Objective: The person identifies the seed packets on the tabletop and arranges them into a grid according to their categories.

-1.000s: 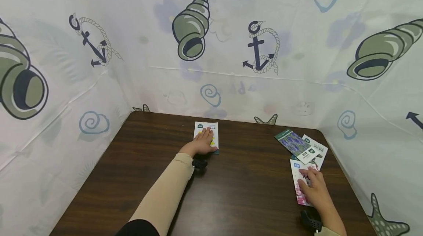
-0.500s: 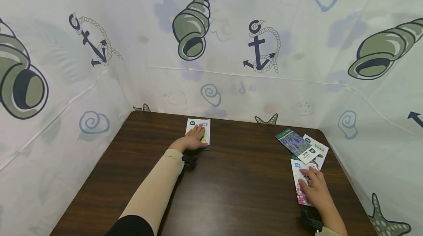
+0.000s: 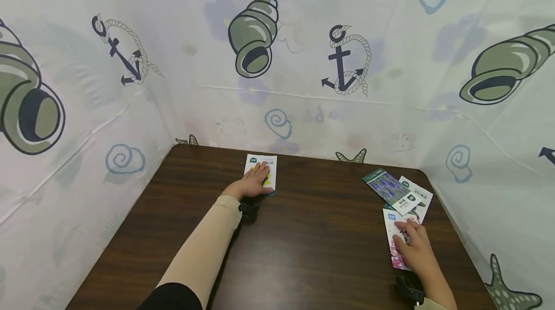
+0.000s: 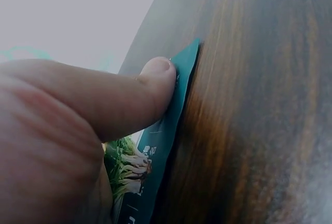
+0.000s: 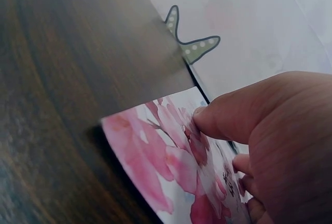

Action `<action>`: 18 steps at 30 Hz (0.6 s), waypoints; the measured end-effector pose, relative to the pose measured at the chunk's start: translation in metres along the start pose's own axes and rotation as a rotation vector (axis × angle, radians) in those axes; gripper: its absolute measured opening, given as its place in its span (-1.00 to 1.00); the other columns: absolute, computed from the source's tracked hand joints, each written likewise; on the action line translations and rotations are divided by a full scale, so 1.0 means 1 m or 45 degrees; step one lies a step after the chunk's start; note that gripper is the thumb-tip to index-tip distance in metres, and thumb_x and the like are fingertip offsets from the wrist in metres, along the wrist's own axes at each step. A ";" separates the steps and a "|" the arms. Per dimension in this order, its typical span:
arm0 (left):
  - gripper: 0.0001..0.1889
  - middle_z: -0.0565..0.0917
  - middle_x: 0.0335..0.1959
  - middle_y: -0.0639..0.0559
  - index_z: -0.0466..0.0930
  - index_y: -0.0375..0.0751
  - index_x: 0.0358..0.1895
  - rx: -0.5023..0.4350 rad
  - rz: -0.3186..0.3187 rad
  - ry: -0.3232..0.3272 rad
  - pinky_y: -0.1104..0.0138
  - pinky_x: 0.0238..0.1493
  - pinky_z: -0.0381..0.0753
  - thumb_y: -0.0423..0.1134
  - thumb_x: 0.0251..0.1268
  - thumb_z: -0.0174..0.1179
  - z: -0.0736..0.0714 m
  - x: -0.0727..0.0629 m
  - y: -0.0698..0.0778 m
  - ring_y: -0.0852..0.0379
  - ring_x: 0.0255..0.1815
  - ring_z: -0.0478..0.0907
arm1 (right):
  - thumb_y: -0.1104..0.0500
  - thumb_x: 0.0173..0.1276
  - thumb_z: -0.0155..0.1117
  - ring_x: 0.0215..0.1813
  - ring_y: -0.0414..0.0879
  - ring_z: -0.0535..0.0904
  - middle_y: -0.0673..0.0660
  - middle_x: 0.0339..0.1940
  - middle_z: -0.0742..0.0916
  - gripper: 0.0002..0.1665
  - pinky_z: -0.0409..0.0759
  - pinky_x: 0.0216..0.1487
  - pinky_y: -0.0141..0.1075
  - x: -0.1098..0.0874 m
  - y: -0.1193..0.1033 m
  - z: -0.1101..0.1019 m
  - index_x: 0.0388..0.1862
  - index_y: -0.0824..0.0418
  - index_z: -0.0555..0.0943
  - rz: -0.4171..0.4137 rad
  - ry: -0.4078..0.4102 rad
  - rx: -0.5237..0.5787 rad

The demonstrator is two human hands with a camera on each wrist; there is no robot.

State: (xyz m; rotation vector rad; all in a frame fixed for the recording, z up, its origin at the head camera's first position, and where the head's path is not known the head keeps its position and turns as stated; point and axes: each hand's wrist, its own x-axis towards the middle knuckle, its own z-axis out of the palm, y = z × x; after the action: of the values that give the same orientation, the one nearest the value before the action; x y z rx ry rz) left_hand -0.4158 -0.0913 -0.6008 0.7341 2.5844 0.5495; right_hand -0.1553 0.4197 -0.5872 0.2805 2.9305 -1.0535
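Note:
At the table's far side, my left hand [image 3: 251, 185] lies with extended fingers on a white seed packet [image 3: 271, 168] with yellow flowers. In the left wrist view, the thumb touches the packet's teal end strip [image 4: 165, 137], beside a printed leafy vegetable. My right hand [image 3: 417, 247] rests on a pink-flowered seed packet [image 5: 155, 154] at the right, its fingers loosely bent and thumb apart. Just beyond it, a purple-flowered packet [image 3: 387, 187] overlaps a white packet [image 3: 424, 196]. The hands partly cover the packets beneath them.
The dark wooden table [image 3: 312, 242] has its far edge against a white cloth wall [image 3: 299, 59] printed with shells and anchors. Cloth also stands along the left and right sides. A dark wrist device [image 3: 409, 291] sits under the right wrist.
Over the second, my left hand has slid the white packet leftward and slightly away; in the last half second it has stayed nearly still. The right hand has kept its place.

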 end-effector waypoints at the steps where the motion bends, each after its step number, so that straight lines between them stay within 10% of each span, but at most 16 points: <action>1: 0.06 -0.43 0.86 -0.13 -0.36 -0.15 0.83 0.000 -0.002 0.002 -0.13 0.84 -0.43 0.24 0.67 0.13 0.000 0.000 0.000 -0.15 0.87 -0.55 | 0.11 0.65 0.31 0.69 0.64 0.01 0.62 0.68 0.12 -0.38 0.08 0.62 0.56 0.000 0.000 0.000 0.54 0.35 0.45 0.003 -0.003 0.000; 18: 0.09 -0.45 0.85 -0.09 -0.39 -0.12 0.83 -0.005 -0.031 -0.019 -0.09 0.84 -0.47 0.25 0.65 0.16 -0.001 0.002 0.000 -0.12 0.87 -0.57 | 0.16 0.57 0.38 0.65 0.64 0.11 0.61 0.63 0.24 -0.42 0.13 0.58 0.57 0.000 -0.003 0.010 0.47 0.36 0.54 -0.097 0.049 -0.020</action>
State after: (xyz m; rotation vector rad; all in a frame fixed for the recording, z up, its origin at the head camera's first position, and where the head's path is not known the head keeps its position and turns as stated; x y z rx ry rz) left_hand -0.4179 -0.0903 -0.6002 0.7014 2.5744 0.5394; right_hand -0.1559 0.4114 -0.5928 0.1923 3.0049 -1.0449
